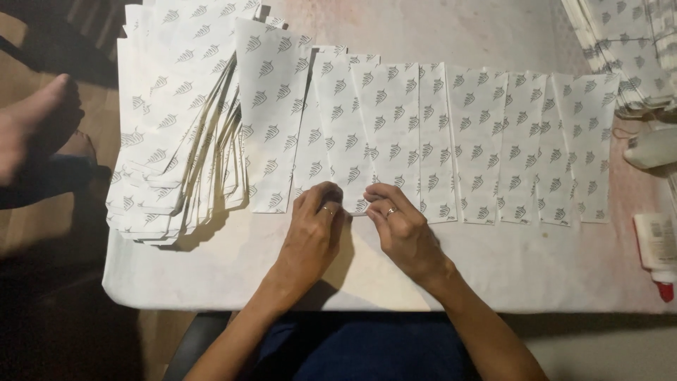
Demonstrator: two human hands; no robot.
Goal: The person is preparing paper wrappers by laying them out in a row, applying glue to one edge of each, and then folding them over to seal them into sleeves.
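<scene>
Both hands, left hand (314,226) and right hand (402,229), pinch one paper bag's (384,134) bottom edge near the worktop's (233,268) front; crease evenly.

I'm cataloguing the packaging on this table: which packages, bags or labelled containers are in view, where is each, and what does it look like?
Row of flat paper bags: across the table middle, overlapping, white with a repeated grey motif; both hands, left hand and right hand, pinch one bottom edge.
Fanned pile of bags: table's left, same pattern.
Bag stack: top right corner.
Glue bottle: right edge, lying flat, white, labelled, red tip.
White container: right edge, partly seen.
</scene>
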